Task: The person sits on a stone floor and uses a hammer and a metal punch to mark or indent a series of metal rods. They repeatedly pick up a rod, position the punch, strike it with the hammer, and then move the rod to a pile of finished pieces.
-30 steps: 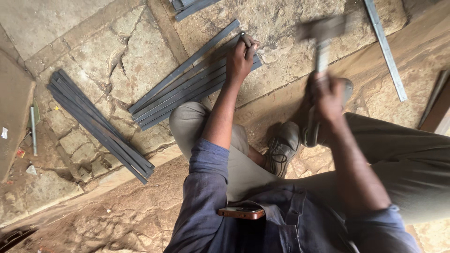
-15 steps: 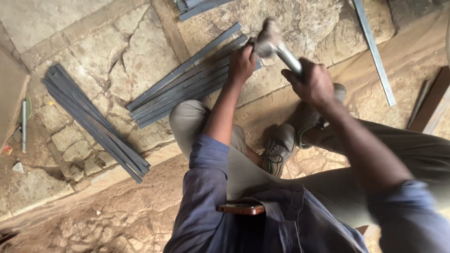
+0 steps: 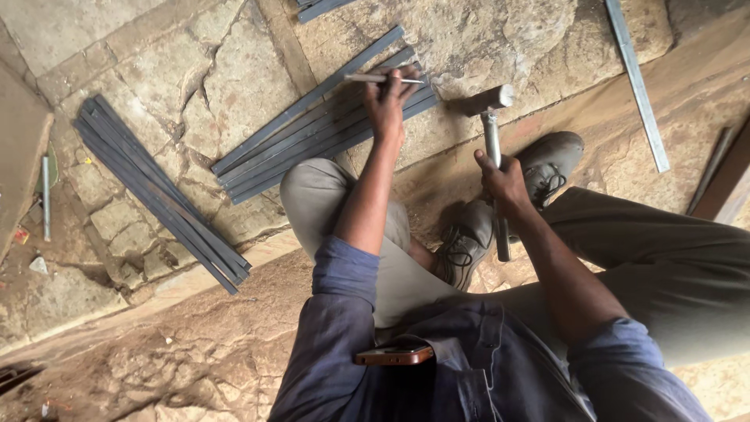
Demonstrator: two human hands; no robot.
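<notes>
I have my left hand (image 3: 388,98) closed around a thin metal punch (image 3: 383,78), its tip resting on the bundle of flat grey steel strips (image 3: 320,125) that lies on the stone floor (image 3: 234,70) just beneath that hand. My right hand (image 3: 504,181) is gripping the handle of a hammer (image 3: 491,117), whose head hangs just to the right of the punch, apart from it. To strike well, I judge I should keep the punch steady and seated on the strip, my fingers low and off its struck end, and bring the hammer face square onto it. A second bundle of strips (image 3: 160,195) lies well off to the left of my left hand, near my bent knee (image 3: 312,187).
</notes>
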